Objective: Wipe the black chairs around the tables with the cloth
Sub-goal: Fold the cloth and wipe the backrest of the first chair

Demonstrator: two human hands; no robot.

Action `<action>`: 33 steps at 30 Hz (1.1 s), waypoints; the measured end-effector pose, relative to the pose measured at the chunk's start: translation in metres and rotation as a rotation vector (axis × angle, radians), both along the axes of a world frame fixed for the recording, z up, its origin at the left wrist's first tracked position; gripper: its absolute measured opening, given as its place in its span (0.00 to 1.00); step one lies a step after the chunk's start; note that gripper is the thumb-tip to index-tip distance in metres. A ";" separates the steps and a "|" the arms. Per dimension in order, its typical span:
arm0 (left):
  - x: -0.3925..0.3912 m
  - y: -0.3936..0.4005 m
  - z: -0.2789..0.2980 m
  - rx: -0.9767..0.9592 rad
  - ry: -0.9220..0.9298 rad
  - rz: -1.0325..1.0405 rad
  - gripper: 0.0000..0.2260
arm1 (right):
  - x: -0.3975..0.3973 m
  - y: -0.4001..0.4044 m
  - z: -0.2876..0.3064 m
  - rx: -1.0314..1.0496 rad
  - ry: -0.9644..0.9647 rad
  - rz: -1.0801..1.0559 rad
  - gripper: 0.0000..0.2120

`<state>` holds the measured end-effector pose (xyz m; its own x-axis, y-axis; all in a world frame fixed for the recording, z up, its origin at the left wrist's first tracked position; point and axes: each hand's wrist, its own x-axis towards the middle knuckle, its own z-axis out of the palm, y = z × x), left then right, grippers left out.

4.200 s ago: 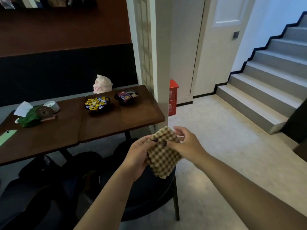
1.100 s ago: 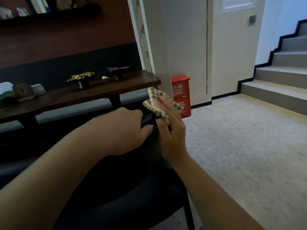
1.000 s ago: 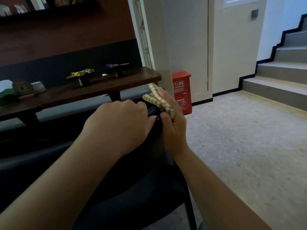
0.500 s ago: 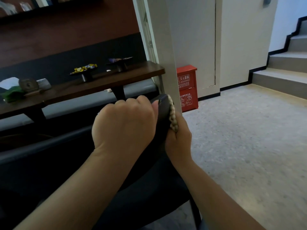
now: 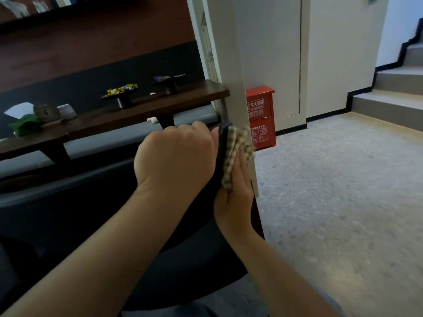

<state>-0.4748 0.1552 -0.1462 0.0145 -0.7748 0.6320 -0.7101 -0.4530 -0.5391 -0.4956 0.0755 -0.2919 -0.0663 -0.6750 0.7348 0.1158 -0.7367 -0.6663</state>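
Since half a second ago the right hand has slid the checkered cloth a bit lower along the outer face of the black chair backrest. It's pressing with flattish fingers, the cloth sandwiched between palm and chair. The left hand is clenched round the backrest's top edge, just beside the cloth. The cloth's long axis runs roughly up-down along that edge. Risk: the bunched cloth could slip out, since it's only pinned by pressure.
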 end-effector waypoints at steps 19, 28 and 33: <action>0.003 0.008 0.005 0.112 -0.057 -0.021 0.20 | 0.006 -0.013 -0.014 0.809 -0.482 0.490 0.18; 0.003 0.003 0.001 0.078 -0.076 -0.040 0.18 | 0.019 0.001 -0.005 0.713 -0.559 0.217 0.22; 0.002 0.007 0.003 0.072 -0.085 -0.031 0.18 | 0.006 0.010 0.050 0.197 -0.401 0.109 0.20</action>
